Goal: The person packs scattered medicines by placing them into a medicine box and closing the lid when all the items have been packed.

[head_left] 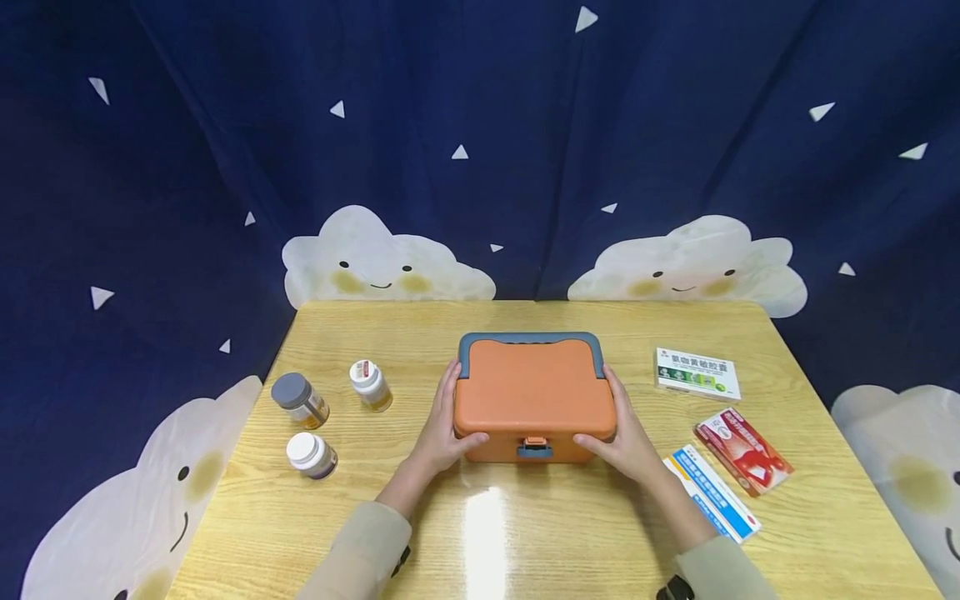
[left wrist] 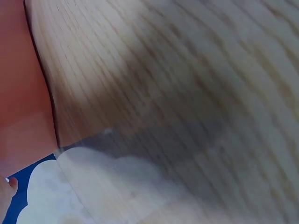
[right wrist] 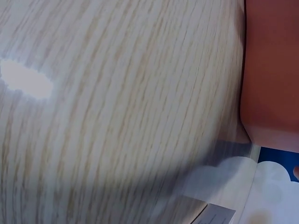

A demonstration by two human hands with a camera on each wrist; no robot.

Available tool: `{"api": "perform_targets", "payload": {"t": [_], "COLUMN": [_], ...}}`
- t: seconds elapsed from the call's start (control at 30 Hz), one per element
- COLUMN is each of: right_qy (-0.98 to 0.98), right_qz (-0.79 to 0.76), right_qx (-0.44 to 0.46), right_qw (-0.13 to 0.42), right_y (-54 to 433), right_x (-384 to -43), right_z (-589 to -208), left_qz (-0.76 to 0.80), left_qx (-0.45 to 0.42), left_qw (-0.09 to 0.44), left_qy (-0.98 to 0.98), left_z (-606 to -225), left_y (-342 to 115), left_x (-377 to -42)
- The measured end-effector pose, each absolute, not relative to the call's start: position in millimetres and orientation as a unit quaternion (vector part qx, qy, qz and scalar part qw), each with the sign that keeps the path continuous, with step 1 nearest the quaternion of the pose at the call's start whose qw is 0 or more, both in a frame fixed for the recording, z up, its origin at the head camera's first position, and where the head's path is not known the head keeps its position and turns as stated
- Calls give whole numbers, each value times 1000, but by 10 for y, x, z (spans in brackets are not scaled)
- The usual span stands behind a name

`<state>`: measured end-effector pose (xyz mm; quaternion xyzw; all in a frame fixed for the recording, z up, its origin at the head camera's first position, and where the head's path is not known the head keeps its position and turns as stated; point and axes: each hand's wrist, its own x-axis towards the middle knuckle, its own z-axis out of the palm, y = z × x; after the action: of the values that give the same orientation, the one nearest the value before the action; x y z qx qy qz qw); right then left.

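An orange storage box (head_left: pixel 534 387) with a blue-grey carry handle (head_left: pixel 531 337) and a front latch (head_left: pixel 534 450) is on the table, its lid down. My left hand (head_left: pixel 446 425) grips its left side, fingers along the side wall and thumb on the front. On the opposite side my right hand (head_left: pixel 624 429) holds it the same way. Part of the orange box (left wrist: pixel 23 93) fills the left edge of the left wrist view, with a bit of the left hand (left wrist: pixel 6 196) below. The right wrist view has the box (right wrist: pixel 273 74) along its right edge.
Left of the box stand a grey-capped bottle (head_left: pixel 300 400), a white-capped bottle (head_left: pixel 311 455) and another white bottle (head_left: pixel 371 385). At right lie a white-green carton (head_left: pixel 697 373), a red carton (head_left: pixel 744 450) and a blue-white carton (head_left: pixel 712 493), the last beside the right forearm.
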<state>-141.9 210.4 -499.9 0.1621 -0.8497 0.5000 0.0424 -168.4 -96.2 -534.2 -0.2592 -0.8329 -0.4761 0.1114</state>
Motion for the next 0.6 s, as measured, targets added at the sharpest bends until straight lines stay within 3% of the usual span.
{"api": "perform_targets", "payload": {"t": [0.2, 0.47, 0.6], "right_qy": [-847, -861, -870], "right_qz": [504, 485, 469], "right_qx": [160, 148, 143], "right_qw": [54, 53, 57], "right_y": [2017, 2130, 2131], "right_x": [-1341, -1463, -1468], "right_z": [-4811, -5078, -5004], "left_qz": [-467, -436, -437], "left_qx": [-249, -234, -230], "left_qw": [115, 146, 170], "left_qy": [-841, -857, -853], "left_z": [-5333, -5284, -5220], "left_y": [-952, -931, -909], "left_x": [-1681, -1668, -1670]}}
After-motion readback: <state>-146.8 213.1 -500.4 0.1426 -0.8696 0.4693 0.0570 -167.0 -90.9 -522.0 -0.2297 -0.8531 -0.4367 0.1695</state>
